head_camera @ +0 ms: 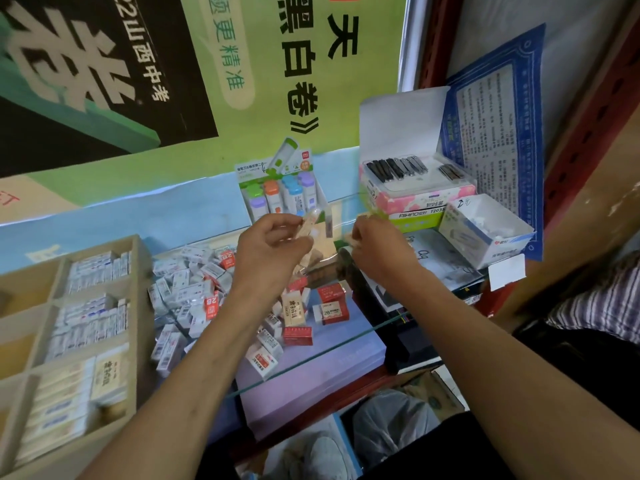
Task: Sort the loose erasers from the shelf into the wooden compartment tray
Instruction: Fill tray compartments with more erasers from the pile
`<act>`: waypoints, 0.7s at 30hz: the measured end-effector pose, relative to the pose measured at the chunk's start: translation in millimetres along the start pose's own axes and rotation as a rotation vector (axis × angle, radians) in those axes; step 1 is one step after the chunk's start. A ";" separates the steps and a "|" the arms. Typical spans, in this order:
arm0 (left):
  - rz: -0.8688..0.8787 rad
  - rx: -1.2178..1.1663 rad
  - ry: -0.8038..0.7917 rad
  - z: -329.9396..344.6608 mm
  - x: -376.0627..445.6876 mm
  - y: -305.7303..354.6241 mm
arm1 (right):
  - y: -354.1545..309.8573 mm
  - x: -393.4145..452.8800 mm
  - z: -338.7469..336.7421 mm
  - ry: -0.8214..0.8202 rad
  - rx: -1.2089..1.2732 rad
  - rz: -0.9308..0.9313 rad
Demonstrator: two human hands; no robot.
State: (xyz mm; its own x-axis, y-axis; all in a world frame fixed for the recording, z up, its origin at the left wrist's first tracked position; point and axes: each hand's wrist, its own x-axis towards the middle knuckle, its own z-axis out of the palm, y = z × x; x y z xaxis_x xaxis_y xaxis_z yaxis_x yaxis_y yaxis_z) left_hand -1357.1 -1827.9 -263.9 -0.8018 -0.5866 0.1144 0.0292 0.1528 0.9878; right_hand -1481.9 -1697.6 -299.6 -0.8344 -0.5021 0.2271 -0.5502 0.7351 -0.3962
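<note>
A heap of loose erasers (194,289) in white, red and beige wrappers lies on the glass shelf (332,344). The wooden compartment tray (138,271) stands at the left, with rows of wrapped erasers in several compartments. My left hand (270,251) is raised above the heap and pinches a beige eraser in clear wrap (308,225). My right hand (377,251) is level with it to the right, fingers curled round the edge of a clear plastic bag (318,261) that holds beige erasers. What the right fingertips grip is partly hidden.
A display box of coloured correction tapes (284,192) stands behind my hands. At the right, an open box of nail clippers (412,168) sits on stacked boxes, beside an open white carton (485,233). A person in a striped garment (602,306) is at the far right.
</note>
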 end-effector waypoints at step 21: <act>0.184 0.042 0.242 -129.1 -100.8 10.8 | -138.5 -96.8 -26.8 -0.252 0.779 -0.188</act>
State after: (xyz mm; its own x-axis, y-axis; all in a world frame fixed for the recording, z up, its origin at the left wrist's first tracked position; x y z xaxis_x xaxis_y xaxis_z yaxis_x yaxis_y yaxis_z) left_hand -1198.9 -1869.8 -251.2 -0.6194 -0.7178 0.3178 0.1317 0.3041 0.9435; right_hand -1325.8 -1738.6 -242.9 -0.6476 -0.7400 0.1818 -0.4230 0.1506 -0.8936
